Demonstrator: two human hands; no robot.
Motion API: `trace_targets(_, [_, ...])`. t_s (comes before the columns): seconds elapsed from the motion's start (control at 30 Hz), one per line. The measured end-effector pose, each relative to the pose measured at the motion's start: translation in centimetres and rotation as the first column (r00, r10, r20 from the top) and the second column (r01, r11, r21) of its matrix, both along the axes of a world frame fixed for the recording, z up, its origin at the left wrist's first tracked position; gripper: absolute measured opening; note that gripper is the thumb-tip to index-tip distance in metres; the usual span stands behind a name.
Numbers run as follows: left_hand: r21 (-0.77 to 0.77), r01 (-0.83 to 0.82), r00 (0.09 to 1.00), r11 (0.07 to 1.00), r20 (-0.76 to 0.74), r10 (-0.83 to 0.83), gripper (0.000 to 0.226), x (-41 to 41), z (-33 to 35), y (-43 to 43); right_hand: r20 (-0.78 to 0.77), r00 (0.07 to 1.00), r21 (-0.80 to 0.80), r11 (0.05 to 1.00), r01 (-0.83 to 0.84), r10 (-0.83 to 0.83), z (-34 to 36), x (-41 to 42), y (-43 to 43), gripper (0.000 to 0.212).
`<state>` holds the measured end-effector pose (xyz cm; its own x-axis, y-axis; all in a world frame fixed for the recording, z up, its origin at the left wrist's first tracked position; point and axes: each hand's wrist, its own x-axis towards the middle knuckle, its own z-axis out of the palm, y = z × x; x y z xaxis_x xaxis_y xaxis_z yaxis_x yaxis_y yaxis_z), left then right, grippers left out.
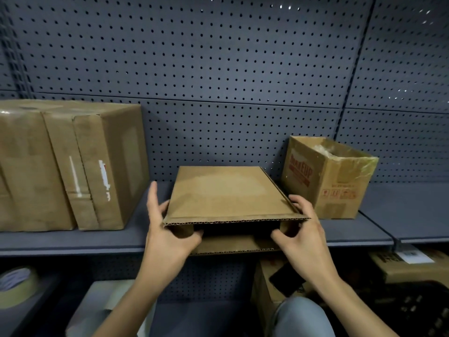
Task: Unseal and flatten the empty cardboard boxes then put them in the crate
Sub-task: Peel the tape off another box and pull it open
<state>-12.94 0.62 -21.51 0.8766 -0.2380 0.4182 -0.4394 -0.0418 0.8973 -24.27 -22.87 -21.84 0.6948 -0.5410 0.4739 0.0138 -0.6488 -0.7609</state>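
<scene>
A shallow brown cardboard box (226, 190) lies on the grey shelf (121, 239) with its open end facing me and its lower flap sticking out over the shelf edge. My left hand (167, 229) grips the box's near left corner, thumb inside the opening. My right hand (301, 227) grips the near right corner the same way. A dark crate (422, 310) sits at the bottom right, only partly in view.
Large taped boxes (68, 164) stand on the shelf at the left. An open printed box (328, 178) with plastic inside stands at the right. Below are a tape roll (17, 285), a white box (107, 305) and more cartons (274, 280). Pegboard forms the back wall.
</scene>
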Motion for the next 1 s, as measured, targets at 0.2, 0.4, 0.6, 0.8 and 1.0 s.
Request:
trace_targets(0.2, [0.200,0.214,0.976,0.956,-0.080,-0.202,0.101,0.5,0.4,2.0,-0.100,0.986,-0.049,0.989,-0.142,0.136,1.2,-2.0,-1.5,0.066])
trace_targets(0.4, [0.281,0.423,0.905,0.862,-0.084,-0.417,0.095,2.4,0.5,4.6,-0.203,0.926,0.071,0.948,-0.310,0.318,1.4,-3.5,-4.2,0.077])
trace_targets(0.6, [0.152,0.582,0.813,0.799,-0.104,-0.572,0.089,3.7,0.6,5.2,-0.074,0.862,0.165,0.859,-0.485,0.501,1.9,-3.6,-4.5,0.060])
trace_targets(0.8, [-0.218,0.330,0.845,0.919,-0.366,-0.390,0.094,5.0,2.6,3.0,0.037,0.947,0.577,0.767,-0.281,0.318,3.6,-1.0,-4.7,0.047])
trace_targets(1.0, [0.092,0.374,0.776,0.923,-0.575,-0.258,0.042,5.6,5.5,0.3,-0.452,0.850,0.450,0.892,-0.044,0.270,6.6,3.1,-4.2,0.048])
